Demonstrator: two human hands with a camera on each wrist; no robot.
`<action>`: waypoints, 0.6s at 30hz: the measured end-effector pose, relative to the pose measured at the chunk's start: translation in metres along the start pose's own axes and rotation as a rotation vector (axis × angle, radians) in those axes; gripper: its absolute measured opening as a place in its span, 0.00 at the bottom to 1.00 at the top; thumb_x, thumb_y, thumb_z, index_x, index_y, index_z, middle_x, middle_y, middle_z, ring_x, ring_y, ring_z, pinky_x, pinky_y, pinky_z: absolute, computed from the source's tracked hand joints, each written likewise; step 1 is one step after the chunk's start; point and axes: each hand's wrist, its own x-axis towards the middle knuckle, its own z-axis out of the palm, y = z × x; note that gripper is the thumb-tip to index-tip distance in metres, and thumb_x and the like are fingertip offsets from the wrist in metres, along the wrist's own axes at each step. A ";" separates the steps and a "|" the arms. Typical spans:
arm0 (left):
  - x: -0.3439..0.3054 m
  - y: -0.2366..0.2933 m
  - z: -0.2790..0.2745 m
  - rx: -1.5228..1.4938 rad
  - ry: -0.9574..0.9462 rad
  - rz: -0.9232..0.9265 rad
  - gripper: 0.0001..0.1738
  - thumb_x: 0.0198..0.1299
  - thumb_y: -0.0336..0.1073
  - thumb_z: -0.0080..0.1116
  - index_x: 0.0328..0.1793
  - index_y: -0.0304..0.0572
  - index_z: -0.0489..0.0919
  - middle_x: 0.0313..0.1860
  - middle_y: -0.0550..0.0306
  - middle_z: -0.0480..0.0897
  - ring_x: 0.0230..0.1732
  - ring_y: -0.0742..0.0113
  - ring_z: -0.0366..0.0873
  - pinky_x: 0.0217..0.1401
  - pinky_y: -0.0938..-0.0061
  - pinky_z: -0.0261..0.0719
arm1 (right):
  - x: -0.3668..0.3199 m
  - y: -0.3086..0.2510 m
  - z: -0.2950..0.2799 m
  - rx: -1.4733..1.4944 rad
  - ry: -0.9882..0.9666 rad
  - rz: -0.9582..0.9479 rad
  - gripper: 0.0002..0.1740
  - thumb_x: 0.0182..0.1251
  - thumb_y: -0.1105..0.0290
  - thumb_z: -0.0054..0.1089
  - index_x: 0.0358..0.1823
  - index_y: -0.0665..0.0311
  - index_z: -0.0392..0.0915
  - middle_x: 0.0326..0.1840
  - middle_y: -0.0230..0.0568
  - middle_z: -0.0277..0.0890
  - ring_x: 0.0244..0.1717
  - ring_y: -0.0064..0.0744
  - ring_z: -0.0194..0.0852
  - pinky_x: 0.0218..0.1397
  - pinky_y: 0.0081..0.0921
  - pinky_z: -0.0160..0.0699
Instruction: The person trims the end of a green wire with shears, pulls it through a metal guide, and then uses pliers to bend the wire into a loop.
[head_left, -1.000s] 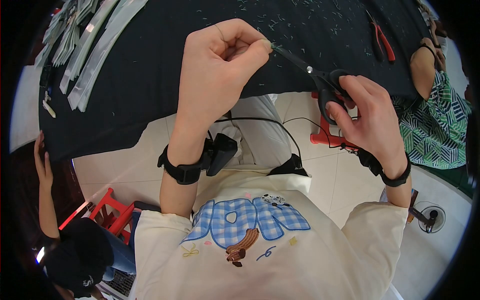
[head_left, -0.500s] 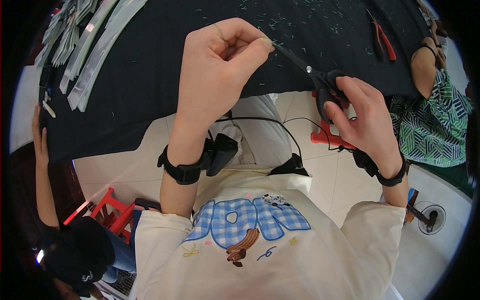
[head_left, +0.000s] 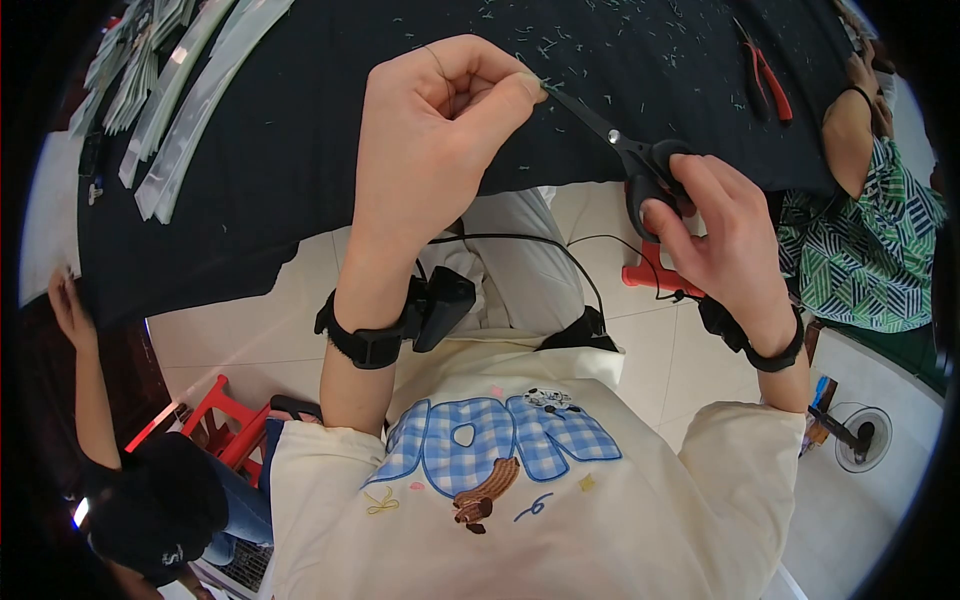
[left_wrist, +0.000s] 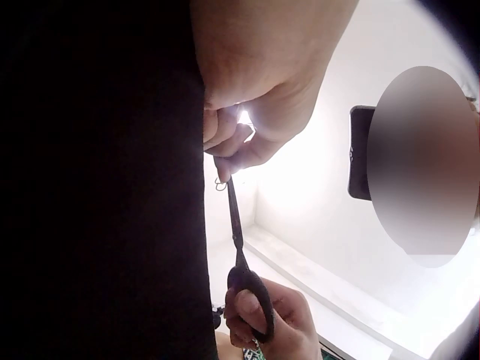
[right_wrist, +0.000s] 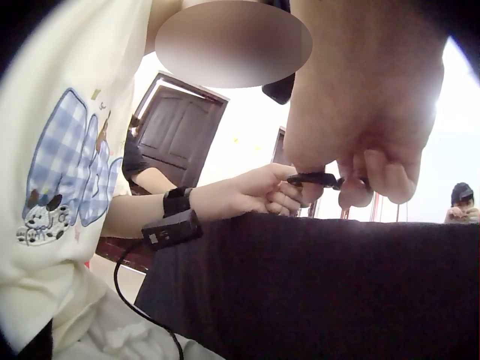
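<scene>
Over the edge of the black-covered table (head_left: 300,150), my left hand (head_left: 530,88) pinches a thin wire-like piece (left_wrist: 220,182) between thumb and forefinger; it is too small to identify. My right hand (head_left: 665,195) grips black scissors (head_left: 613,137) with fingers through the handles. The blade tips meet the left fingertips. From below, the left wrist view shows the left hand (left_wrist: 247,120), the scissors (left_wrist: 236,232) and the right hand (left_wrist: 262,319). In the right wrist view the right hand (right_wrist: 330,180) holds the scissor handle (right_wrist: 311,178) near the left hand (right_wrist: 259,191).
Small green offcuts litter the black cloth. Red-handled pliers (head_left: 765,80) lie at the far right, and clear strips (head_left: 180,90) at the far left. A person in green patterned clothes (head_left: 860,240) sits on the right, another person (head_left: 150,500) lower left. A red stool (head_left: 650,270) stands below the table edge.
My right hand and the scissors have shifted slightly left and up towards the left fingertips. The hand of the person at the left edge has dropped lower.
</scene>
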 end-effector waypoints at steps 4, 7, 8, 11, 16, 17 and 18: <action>0.001 0.001 0.000 -0.002 0.000 -0.008 0.06 0.53 0.32 0.56 0.30 0.37 0.80 0.17 0.69 0.72 0.16 0.87 0.55 0.18 0.87 0.46 | -0.001 0.000 0.003 -0.004 0.017 -0.001 0.13 0.47 0.71 0.65 0.30 0.66 0.69 0.18 0.39 0.63 0.20 0.36 0.63 0.22 0.27 0.63; 0.002 0.003 -0.001 -0.028 0.013 -0.009 0.05 0.51 0.29 0.57 0.28 0.34 0.79 0.16 0.67 0.73 0.16 0.86 0.63 0.16 0.89 0.56 | 0.000 0.000 0.004 -0.012 0.032 -0.018 0.13 0.47 0.71 0.65 0.29 0.66 0.69 0.17 0.39 0.63 0.19 0.35 0.62 0.22 0.27 0.63; 0.001 0.003 0.000 -0.039 0.013 -0.011 0.05 0.51 0.29 0.57 0.27 0.34 0.79 0.16 0.67 0.73 0.16 0.86 0.63 0.16 0.89 0.56 | 0.000 0.000 0.004 0.003 0.029 -0.014 0.13 0.48 0.71 0.64 0.29 0.66 0.69 0.17 0.39 0.63 0.19 0.35 0.62 0.22 0.27 0.63; 0.001 0.000 0.000 -0.034 0.010 -0.008 0.05 0.52 0.30 0.56 0.29 0.35 0.79 0.17 0.68 0.73 0.16 0.87 0.59 0.17 0.88 0.51 | -0.001 -0.001 0.005 0.018 0.015 0.002 0.12 0.48 0.71 0.64 0.29 0.67 0.68 0.17 0.39 0.63 0.20 0.35 0.63 0.22 0.27 0.63; 0.001 0.000 0.000 -0.031 0.011 -0.003 0.06 0.53 0.31 0.55 0.30 0.37 0.80 0.18 0.69 0.72 0.16 0.87 0.55 0.18 0.87 0.45 | 0.000 -0.002 0.005 0.026 0.003 0.017 0.12 0.48 0.72 0.64 0.29 0.67 0.68 0.17 0.39 0.63 0.20 0.36 0.63 0.22 0.27 0.63; 0.001 0.001 0.000 -0.042 0.009 -0.011 0.05 0.52 0.30 0.56 0.29 0.35 0.79 0.17 0.68 0.73 0.17 0.87 0.59 0.17 0.88 0.51 | -0.001 -0.001 0.005 0.030 0.005 0.012 0.12 0.48 0.71 0.64 0.29 0.67 0.68 0.17 0.39 0.63 0.20 0.36 0.63 0.22 0.27 0.63; 0.002 0.002 -0.001 -0.051 0.008 -0.018 0.05 0.51 0.30 0.57 0.28 0.34 0.79 0.16 0.67 0.73 0.17 0.86 0.63 0.17 0.89 0.56 | -0.001 -0.001 0.006 0.035 0.006 0.007 0.12 0.48 0.71 0.64 0.29 0.67 0.68 0.17 0.39 0.63 0.20 0.36 0.63 0.21 0.27 0.63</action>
